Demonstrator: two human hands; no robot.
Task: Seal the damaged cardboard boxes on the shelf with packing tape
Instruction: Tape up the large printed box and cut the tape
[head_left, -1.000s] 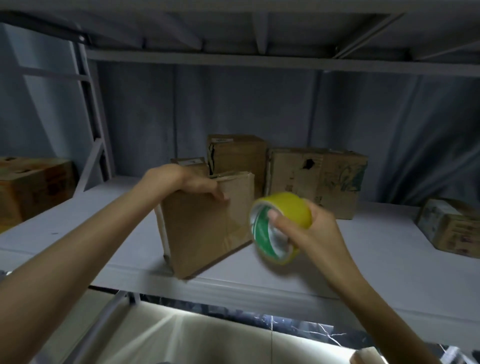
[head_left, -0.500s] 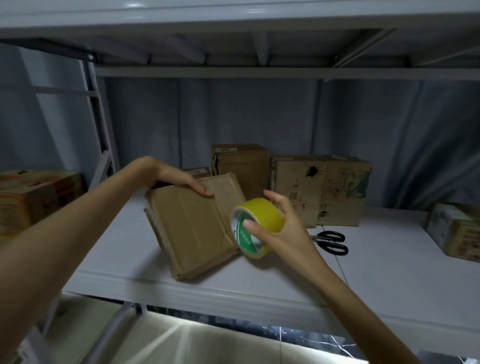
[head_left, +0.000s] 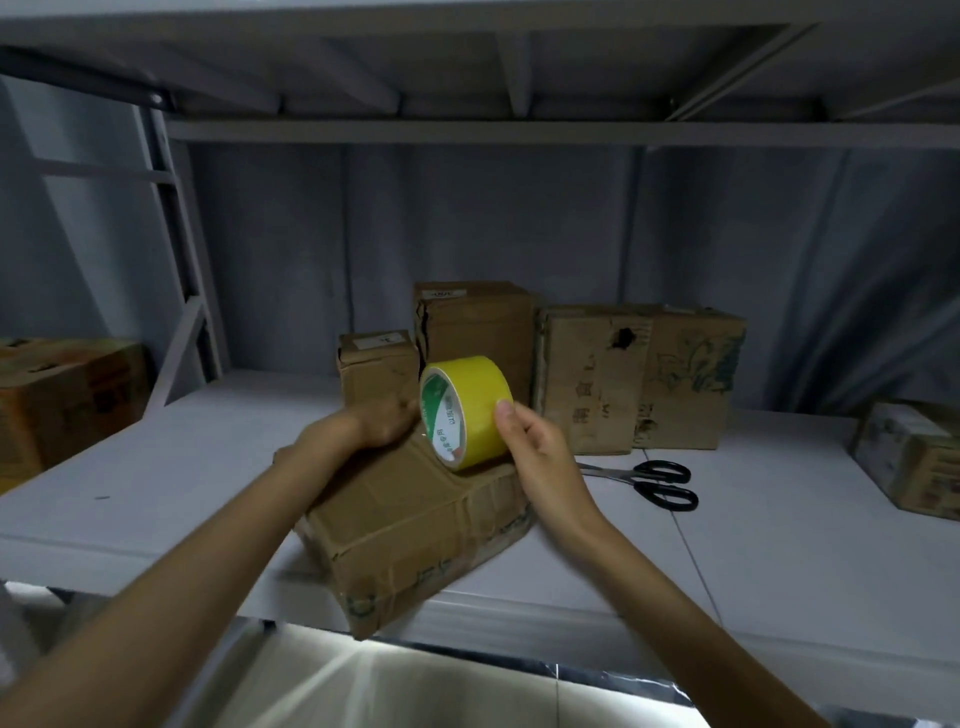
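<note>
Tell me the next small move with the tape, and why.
Probably peel the tape's free end loose. The right hand holds the yellow tape roll upright on the flat front box, the left hand touches its rim, and no strip is on the cardboard yet.

A worn brown cardboard box (head_left: 415, 530) lies flat at the front edge of the white shelf (head_left: 779, 561), turned at an angle so 1 corner juts past that edge; its top is creased and crossed by old clear tape. A yellow roll of packing tape (head_left: 467, 410) with a green-and-white printed core stands on edge on the box's far side. Toward the shelf's back edge stand 4 more battered boxes (head_left: 592, 379), 1 with a dark hole.
</note>
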